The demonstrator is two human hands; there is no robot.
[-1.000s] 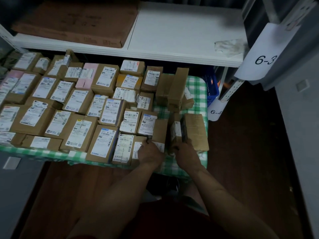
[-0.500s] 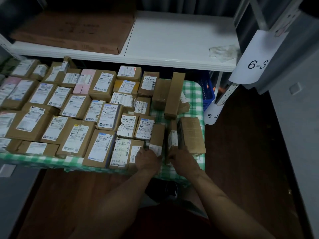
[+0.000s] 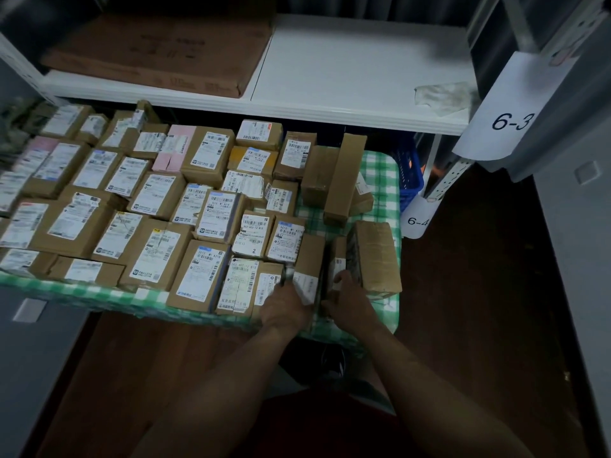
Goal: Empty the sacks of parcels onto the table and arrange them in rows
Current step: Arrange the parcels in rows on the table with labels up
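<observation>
Little has shifted since a second ago: our hands stay at the near right corner of the green-and-white checked desk (image 3: 380, 180). Our left hand (image 3: 286, 309) curls its fingers round a narrow brown cardboard parcel (image 3: 309, 259), which touches the rows of labelled brown parcels (image 3: 148, 239). Our right hand (image 3: 352, 309) holds in its fingers (image 3: 342, 280) a small upright white-labelled parcel (image 3: 338, 266), just beside a larger taped brown box (image 3: 375, 256).

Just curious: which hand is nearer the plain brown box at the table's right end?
Right. The right hand sits just left of the plain brown box, by its near corner; the left hand is further left, at a slim parcel.
</observation>
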